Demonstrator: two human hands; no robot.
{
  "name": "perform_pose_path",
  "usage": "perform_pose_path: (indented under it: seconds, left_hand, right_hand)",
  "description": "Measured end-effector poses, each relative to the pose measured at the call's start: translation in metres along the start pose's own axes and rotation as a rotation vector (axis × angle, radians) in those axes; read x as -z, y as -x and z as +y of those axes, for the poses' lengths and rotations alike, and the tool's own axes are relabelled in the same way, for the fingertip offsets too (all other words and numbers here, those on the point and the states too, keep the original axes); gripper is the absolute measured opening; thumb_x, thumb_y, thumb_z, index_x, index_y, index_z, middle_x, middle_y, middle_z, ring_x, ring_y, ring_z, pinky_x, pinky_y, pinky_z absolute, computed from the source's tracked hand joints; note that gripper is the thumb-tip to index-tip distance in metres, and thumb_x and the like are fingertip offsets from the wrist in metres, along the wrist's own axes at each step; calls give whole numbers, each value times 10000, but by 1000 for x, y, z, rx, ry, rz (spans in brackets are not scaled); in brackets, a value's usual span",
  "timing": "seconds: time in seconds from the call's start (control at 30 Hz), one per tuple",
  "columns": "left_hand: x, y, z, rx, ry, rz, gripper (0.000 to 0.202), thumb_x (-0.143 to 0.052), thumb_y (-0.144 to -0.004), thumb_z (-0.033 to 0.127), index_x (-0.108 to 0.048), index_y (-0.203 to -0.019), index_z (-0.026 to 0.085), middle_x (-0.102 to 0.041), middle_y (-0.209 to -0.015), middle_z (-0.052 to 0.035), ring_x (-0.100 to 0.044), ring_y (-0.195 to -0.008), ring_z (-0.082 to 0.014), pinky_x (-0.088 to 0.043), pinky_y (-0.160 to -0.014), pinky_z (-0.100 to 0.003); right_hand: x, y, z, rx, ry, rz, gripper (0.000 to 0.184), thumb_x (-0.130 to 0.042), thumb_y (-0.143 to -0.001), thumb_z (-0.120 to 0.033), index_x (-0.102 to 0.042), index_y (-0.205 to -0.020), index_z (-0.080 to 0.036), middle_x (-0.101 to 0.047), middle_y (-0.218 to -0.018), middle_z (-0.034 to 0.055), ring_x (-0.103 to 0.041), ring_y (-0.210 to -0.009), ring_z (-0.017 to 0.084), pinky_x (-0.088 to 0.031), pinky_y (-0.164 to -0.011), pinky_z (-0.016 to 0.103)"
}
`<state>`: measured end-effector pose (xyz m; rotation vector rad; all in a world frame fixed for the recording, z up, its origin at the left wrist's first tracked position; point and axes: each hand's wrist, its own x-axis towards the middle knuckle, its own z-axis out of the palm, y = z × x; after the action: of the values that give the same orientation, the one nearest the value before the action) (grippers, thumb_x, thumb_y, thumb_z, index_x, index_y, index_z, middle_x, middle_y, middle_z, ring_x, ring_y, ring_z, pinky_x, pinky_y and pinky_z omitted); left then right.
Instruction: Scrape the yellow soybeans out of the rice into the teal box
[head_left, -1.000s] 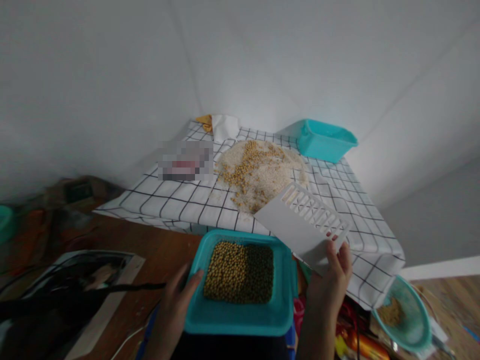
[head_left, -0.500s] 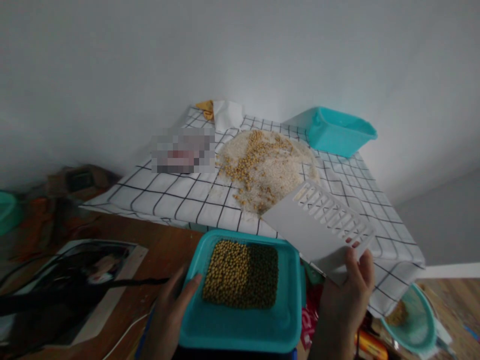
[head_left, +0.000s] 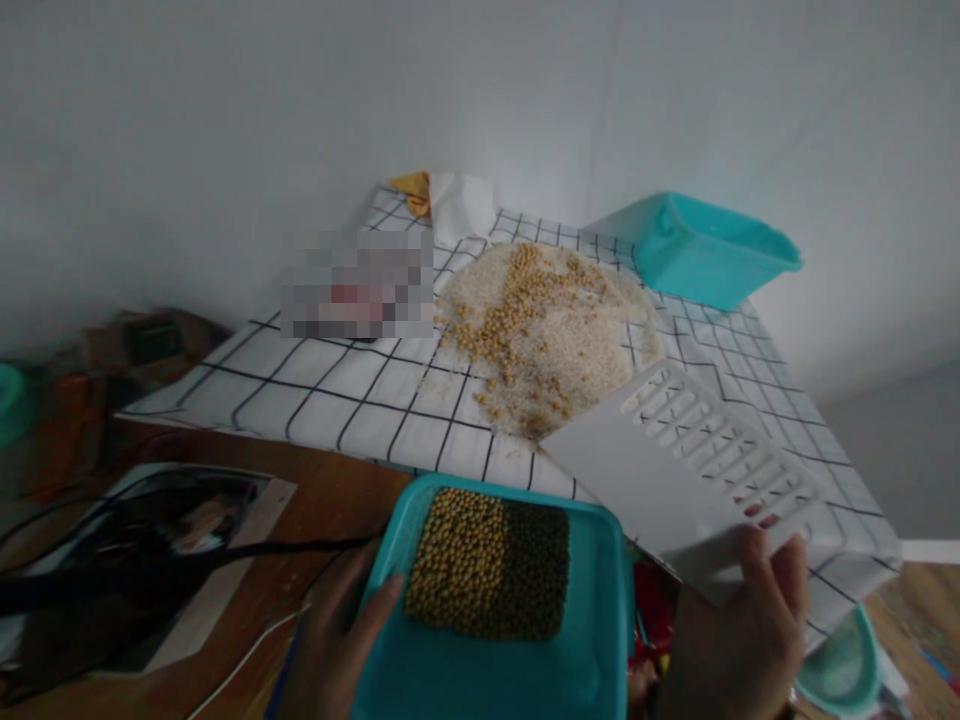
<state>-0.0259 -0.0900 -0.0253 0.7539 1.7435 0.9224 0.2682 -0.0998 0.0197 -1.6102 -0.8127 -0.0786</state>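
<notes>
My left hand (head_left: 337, 625) grips the left rim of a teal tray (head_left: 495, 680), thumb over the edge. Yellow soybeans (head_left: 457, 565) fill the left side of a rectangular patch in the tray, and dark green beans (head_left: 536, 570) the right side. In my right hand (head_left: 757, 620) is a white slotted plastic panel (head_left: 637, 480), pinched at its near right end. The panel slants over the table's front edge, its far left corner by a pile of pale grains (head_left: 585, 350) with loose soybeans (head_left: 510, 315) scattered across it.
A grid-patterned cloth (head_left: 360, 400) covers the table. At the back right stands a teal bin (head_left: 705, 255); white cloth or paper (head_left: 461, 208) lies at the back left. A teal basin (head_left: 844, 665) sits low at right. Black cables (head_left: 225, 555) run at left.
The view has shifted, so the table and bin sit farther outward. The panel and my right hand appear farther right and slightly lower. My left hand stays on the tray.
</notes>
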Motion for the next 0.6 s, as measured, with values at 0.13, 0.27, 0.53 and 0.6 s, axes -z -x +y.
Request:
perform_pose_path:
  seconds: [0.13,0.27,0.53,0.6]
  left_hand:
    - [-3,0,5,-56,-4,-38,560,-710,-586,648,-755,-982,254,-735,-1148,-18,-596,-1206,-341,-409,-1144,-397]
    - [-5,-6,4,-20,-17,-59,503,-701,-626,605,-755,-995,267,-732,-1162,-4,-583,-1220,-336,-399,-1147,-386]
    - [-6,-13,5,-27,-30,-54,398,-683,-706,514,-727,-1007,257,-721,-1180,-28,-580,-1226,-344,-414,-1133,-414]
    - [-7,-11,9,-35,-34,-57,377,-677,-710,507,-721,-991,259,-722,-1172,-27,-595,-1208,-337,-444,-1104,-391]
  right_hand:
    - [-9,-4,-8,32,-16,18,195,-666,-793,-298,-691,-921,-153,-586,-948,99,-559,-1012,308,-449,-840,429]
    - [-16,-5,-20,-93,-175,17,225,-630,-844,-320,-691,-991,-160,-620,-974,89,-578,-965,268,-466,-791,381]
    - [-17,-10,-25,-245,-434,38,140,-681,-803,-235,-701,-940,-224,-687,-985,32,-626,-928,191,-448,-868,325]
    - [-17,-10,-23,-261,-458,27,139,-670,-810,-239,-691,-945,-218,-686,-983,35,-624,-957,200,-441,-888,338]
